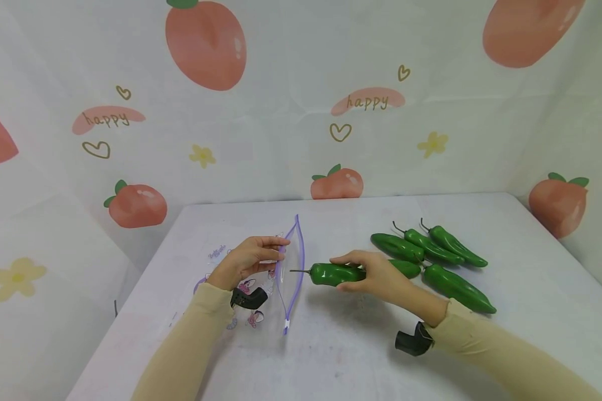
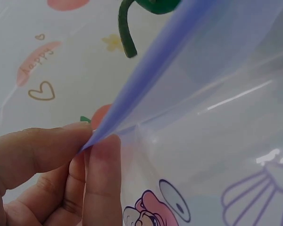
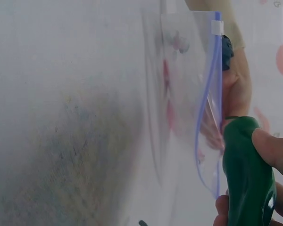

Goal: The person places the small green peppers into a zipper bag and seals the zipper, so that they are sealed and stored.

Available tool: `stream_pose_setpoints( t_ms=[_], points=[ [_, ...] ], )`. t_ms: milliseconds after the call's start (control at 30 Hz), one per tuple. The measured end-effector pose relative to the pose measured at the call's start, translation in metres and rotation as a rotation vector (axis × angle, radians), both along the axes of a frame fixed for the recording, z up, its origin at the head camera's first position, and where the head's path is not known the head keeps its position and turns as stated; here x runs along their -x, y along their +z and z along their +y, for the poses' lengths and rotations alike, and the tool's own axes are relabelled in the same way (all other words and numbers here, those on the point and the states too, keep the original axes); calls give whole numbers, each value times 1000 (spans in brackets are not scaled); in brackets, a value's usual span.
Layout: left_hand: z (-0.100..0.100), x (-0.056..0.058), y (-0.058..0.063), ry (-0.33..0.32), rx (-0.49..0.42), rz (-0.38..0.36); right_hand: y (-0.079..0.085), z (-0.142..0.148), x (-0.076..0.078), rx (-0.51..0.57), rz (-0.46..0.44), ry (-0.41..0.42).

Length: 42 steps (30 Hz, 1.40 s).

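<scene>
- The left hand (image 1: 248,256) pinches one purple edge of the clear zip bag (image 1: 303,259) between its fingertips, and the mouth gapes toward the right.
- The right hand (image 1: 373,275) curls its thumb and fingers round a green pepper (image 1: 331,274), held level above the white table (image 1: 341,362).
- This pepper is just right of the bag's mouth, its stem (image 1: 301,271) pointing left across the opening; whether the stem tip is inside, I cannot tell.
- Five loose peppers (image 1: 459,288) lie on the right side of the table, beyond the right hand and partly behind it.
- The step in hand appears to be feeding the pepper stem-first into the bag.
- The next move probably calls for the left hand to keep the edges parted while the right slides the pepper leftward, clear of the purple rim.
</scene>
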<state>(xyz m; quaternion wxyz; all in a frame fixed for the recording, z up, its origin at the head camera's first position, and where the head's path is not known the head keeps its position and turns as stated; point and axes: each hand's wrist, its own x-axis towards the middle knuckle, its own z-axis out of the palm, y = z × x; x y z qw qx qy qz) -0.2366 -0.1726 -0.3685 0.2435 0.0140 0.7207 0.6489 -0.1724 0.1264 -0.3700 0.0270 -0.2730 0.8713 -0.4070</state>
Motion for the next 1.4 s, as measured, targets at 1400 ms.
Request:
stream_pose_setpoints(
  t_ms=[1400],
  points=[
    [6, 2, -3, -1, -1, -1, -12, -22, 3, -24, -76, 44]
  ],
)
